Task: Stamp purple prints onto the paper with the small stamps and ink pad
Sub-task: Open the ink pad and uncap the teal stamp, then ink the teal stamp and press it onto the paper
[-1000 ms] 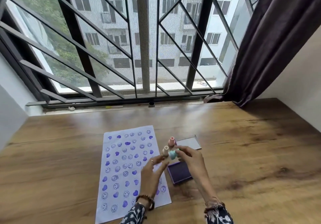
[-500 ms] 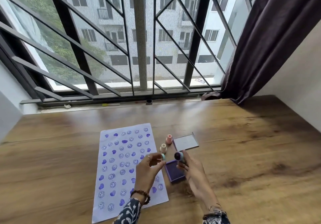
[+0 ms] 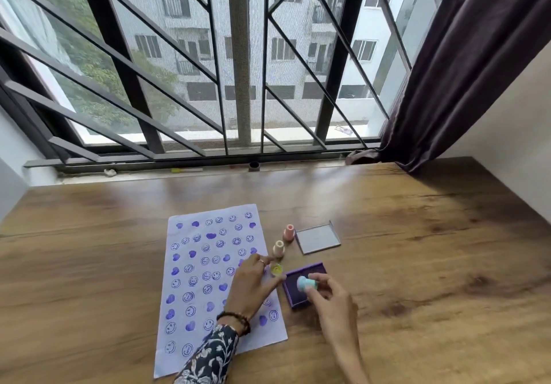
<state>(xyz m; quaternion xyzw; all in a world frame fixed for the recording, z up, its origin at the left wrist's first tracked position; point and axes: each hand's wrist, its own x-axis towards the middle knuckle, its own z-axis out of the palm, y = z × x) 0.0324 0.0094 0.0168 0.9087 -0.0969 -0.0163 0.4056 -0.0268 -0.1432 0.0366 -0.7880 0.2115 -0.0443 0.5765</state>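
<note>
The right hand [image 3: 329, 297] pinches a blue stamp [image 3: 305, 283] over the purple ink pad [image 3: 304, 288], the stamp's long axis tilted left; whether it touches the ink is unclear. The left hand [image 3: 253, 286] pinches a yellowish cap [image 3: 276, 269] at the edge of the paper [image 3: 208, 279], which runs lengthwise toward the window [image 3: 238, 56]. Cream [image 3: 279, 248] and pink [image 3: 288, 232] stamps stand upright beside the lid [image 3: 318, 237]. The wooden surface [image 3: 432, 249] lies open rightward, bounded by a wall and curtain [image 3: 477, 56].

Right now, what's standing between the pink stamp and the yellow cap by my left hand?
In the head view, one cream stamp stands upright on the table between the pink stamp and the yellow cap.
</note>
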